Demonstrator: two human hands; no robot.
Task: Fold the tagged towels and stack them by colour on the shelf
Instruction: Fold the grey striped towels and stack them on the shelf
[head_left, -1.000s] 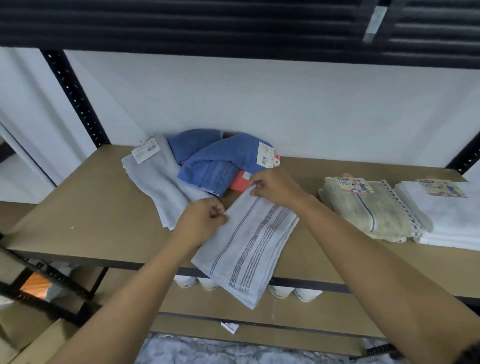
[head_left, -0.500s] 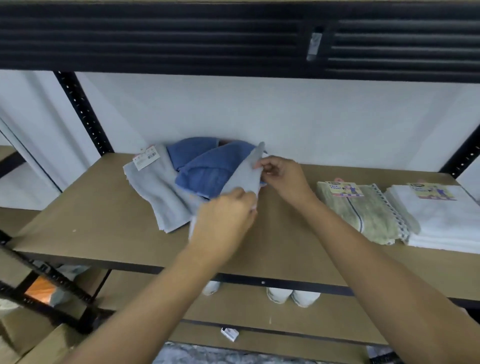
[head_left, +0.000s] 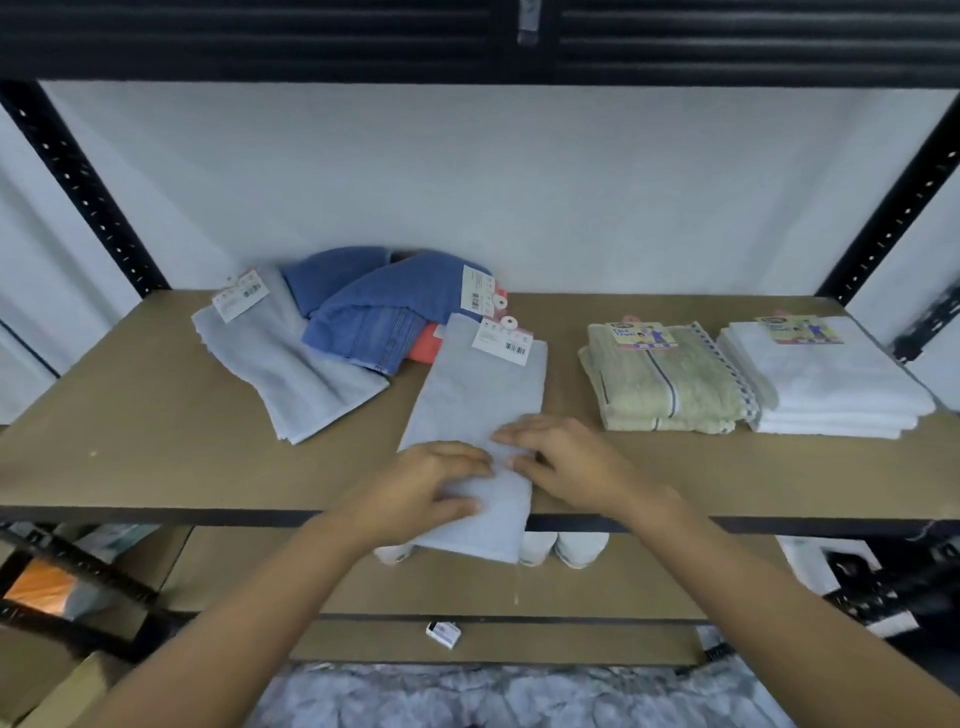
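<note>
At your chest height a brown shelf board (head_left: 156, 415) runs across the head view. Black perforated uprights (head_left: 78, 176) carry it, with a pale wall (head_left: 519, 182) behind and a dark slatted upper shelf (head_left: 260, 36) overhead. Beneath it you can see a lower shelf (head_left: 597, 592) with several white rounded objects (head_left: 579, 548) under the front edge, a small box (head_left: 443, 634) further down, and grey patterned flooring (head_left: 493, 696).

Your left hand (head_left: 431, 488) and right hand (head_left: 571, 467) lie close together, palms down, on the near part of a light grey towel (head_left: 478, 405). Your fingers are stretched out and press on the cloth, fingertips nearly meeting; neither hand grasps anything. That towel lies as a long folded strip at the middle of the board, its tag (head_left: 503, 342) at the far end and its near end hanging over the front edge.

Count the towels:
- Two are light grey: the one under your hands and a second light grey towel (head_left: 291, 374) to the left.
- Two blue towels (head_left: 379, 317) overlap behind them.
- One coral towel (head_left: 423, 349) is mostly hidden beneath the blue ones.

To the right, one beige-green stack (head_left: 665, 384) and one white stack (head_left: 826, 384) sit just beside each other, each topped with a printed label (head_left: 641, 335). You cannot tell how many towels each holds.
</note>
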